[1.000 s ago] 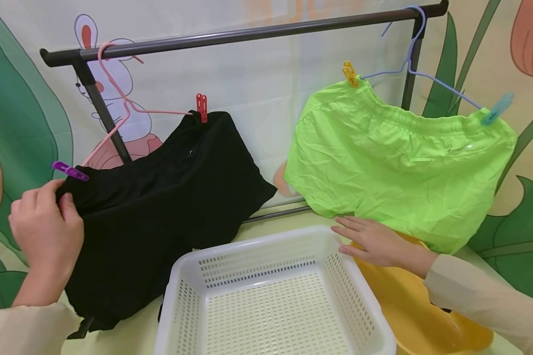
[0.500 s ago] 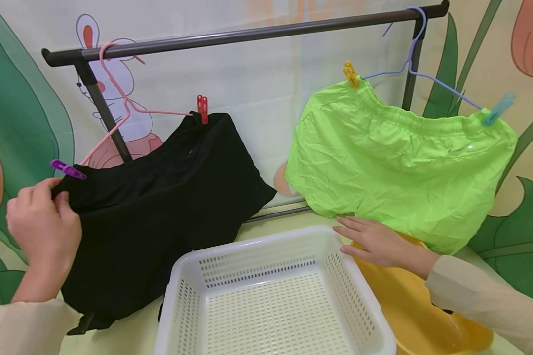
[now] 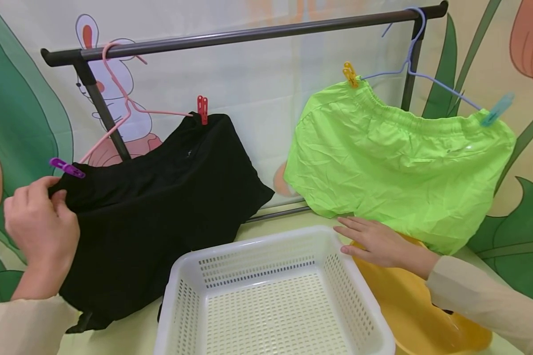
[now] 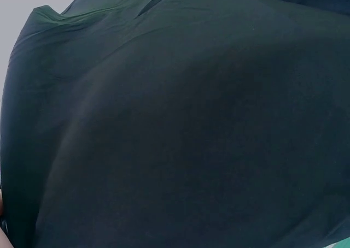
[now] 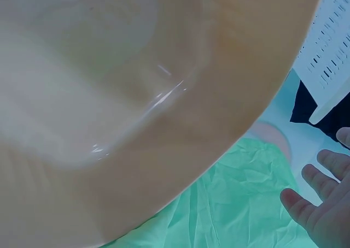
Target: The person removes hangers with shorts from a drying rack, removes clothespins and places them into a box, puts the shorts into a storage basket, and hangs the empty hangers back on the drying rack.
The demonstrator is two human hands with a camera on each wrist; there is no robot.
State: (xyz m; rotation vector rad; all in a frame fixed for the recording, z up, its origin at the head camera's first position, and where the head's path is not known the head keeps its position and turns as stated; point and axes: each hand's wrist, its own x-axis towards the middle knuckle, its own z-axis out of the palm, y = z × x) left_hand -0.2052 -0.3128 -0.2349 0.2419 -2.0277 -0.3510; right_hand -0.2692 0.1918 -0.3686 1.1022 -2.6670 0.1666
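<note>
Black shorts [image 3: 160, 212] hang from a pink hanger [image 3: 126, 98] on the left side of the rack. A purple clothespin [image 3: 67, 168] clips their left waist corner, a red clothespin [image 3: 202, 109] the right one. My left hand [image 3: 42, 222] pinches the left edge of the shorts just under the purple clothespin. In the left wrist view the black cloth [image 4: 180, 122] fills nearly everything. With fingers spread, my right hand [image 3: 379, 241] is over the corner of a white basket [image 3: 259, 241] and the yellow basin [image 3: 395, 291]; whether it touches either, I cannot tell.
A dark rack bar [image 3: 248, 33] spans the back. Lime green shorts [image 3: 399, 158] hang at right on a blue hanger [image 3: 441, 84], held by a yellow clothespin [image 3: 350, 74] and a light blue clothespin [image 3: 497, 109]. A printed backdrop [image 3: 257, 84] stands behind.
My left hand has shifted slightly left, drawing the black shorts' corner and the purple clothespin with it. The pink hanger's hook has slid a little right. My right hand has hardly moved.
</note>
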